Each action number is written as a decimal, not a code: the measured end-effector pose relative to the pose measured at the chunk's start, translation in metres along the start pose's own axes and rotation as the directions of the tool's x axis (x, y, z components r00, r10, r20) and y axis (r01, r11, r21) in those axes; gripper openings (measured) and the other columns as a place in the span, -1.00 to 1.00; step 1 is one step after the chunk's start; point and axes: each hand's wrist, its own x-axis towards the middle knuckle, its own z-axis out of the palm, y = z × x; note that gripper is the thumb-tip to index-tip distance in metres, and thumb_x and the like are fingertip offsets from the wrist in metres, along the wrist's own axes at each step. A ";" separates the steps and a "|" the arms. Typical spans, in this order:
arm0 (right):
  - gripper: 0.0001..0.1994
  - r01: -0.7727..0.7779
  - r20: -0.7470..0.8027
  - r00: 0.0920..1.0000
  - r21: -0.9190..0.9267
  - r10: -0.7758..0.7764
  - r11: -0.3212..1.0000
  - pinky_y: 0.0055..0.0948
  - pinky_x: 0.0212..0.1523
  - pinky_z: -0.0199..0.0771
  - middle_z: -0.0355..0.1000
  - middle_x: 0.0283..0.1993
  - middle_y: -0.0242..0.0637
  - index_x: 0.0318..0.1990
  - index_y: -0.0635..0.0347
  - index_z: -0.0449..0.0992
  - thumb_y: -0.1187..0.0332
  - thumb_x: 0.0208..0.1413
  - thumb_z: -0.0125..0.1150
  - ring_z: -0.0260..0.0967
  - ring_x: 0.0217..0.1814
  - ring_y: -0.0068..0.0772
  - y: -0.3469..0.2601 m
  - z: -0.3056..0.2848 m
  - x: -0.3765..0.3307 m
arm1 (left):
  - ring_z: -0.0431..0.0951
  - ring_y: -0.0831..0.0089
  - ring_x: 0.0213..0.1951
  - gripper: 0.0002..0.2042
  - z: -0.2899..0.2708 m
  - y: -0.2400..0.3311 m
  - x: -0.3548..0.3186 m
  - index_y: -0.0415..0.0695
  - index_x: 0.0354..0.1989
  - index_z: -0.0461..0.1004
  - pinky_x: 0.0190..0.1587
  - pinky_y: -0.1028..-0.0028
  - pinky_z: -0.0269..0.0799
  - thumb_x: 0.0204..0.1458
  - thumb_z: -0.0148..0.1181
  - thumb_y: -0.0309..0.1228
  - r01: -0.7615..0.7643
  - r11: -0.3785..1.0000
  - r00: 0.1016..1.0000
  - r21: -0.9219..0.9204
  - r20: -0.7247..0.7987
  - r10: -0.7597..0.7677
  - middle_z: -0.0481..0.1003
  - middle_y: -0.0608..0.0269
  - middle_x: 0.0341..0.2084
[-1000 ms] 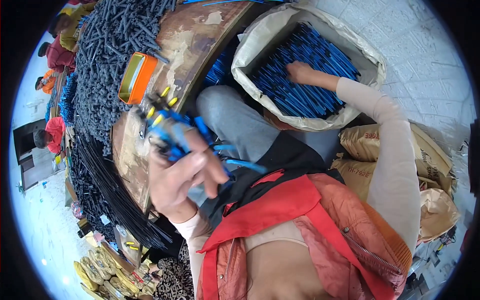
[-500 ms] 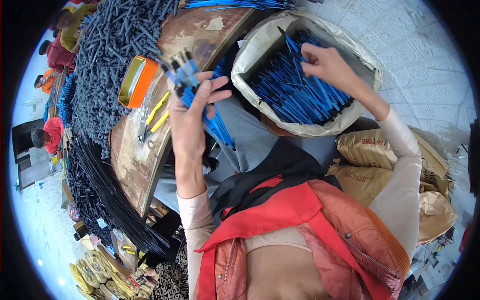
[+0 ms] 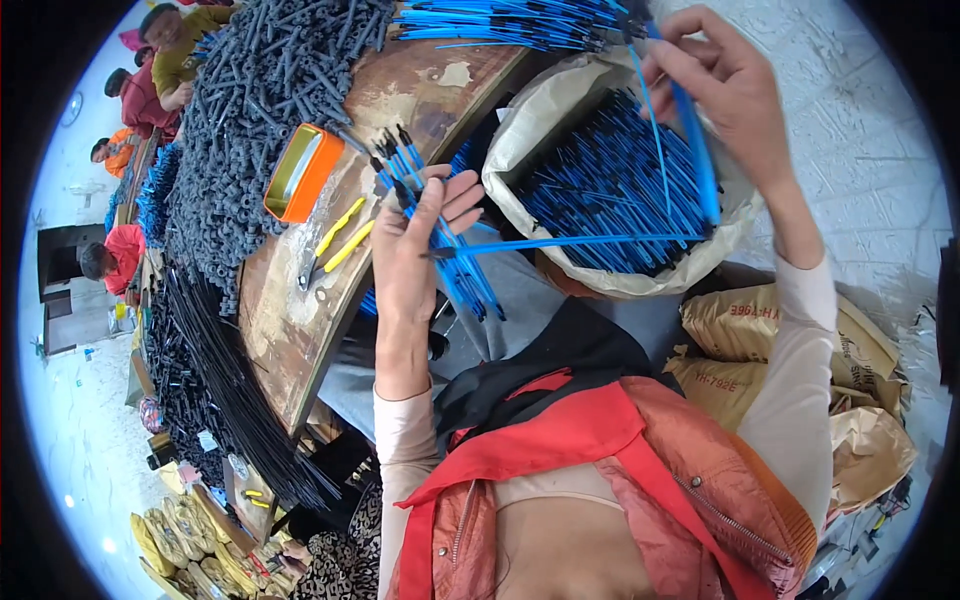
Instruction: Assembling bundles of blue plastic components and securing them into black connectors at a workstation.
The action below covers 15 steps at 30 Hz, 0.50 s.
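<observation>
So the left hand is closed around a bunch of blue cable ties with black tips, held just beside the open sack. One long tie sticks out sideways across the sack's front. The right hand is above the sack, pinching a couple of blue ties. Left of the sack, on the worn wooden table, sit yellow-handled pliers and an orange tin.

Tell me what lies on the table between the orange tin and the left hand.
In the head view, yellow-handled pliers lie on the wooden table, between the orange tin and the left hand holding blue rods.
</observation>
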 end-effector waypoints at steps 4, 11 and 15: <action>-0.81 -0.009 0.041 0.999 0.336 -0.005 0.942 -0.44 -0.35 0.66 0.55 -0.29 -0.10 -0.08 0.24 0.41 0.31 0.31 0.14 0.60 -0.39 -0.34 0.070 0.053 0.011 | 0.66 0.19 -0.10 -0.72 -0.002 0.003 -0.011 -0.30 0.07 0.42 -0.08 0.30 0.62 0.33 0.05 -0.36 -0.043 0.999 0.995 0.008 -0.090 0.044 0.59 -0.11 -0.11; -0.82 -0.310 0.270 0.942 0.470 0.199 0.826 -0.40 -0.31 0.69 0.57 -0.25 0.08 -0.17 0.31 0.36 0.37 0.28 0.17 0.64 -0.30 -0.21 0.114 0.130 -0.006 | 0.60 0.22 0.00 -0.62 0.010 -0.004 -0.028 -0.35 0.18 0.34 0.01 0.31 0.57 0.34 0.06 -0.30 -0.123 0.992 0.969 0.005 -0.214 0.122 0.52 -0.11 0.02; -0.86 -0.173 0.211 0.973 0.416 0.090 0.893 -0.52 -0.34 0.60 0.58 -0.31 -0.16 -0.22 0.29 0.38 0.42 0.27 0.18 0.59 -0.33 -0.49 0.087 0.160 -0.032 | 0.62 0.45 -0.21 -0.71 0.017 -0.004 -0.022 -0.31 0.03 0.46 -0.15 0.46 0.57 0.16 0.27 -0.51 -0.126 0.989 0.962 0.074 -0.233 0.140 0.59 0.11 -0.19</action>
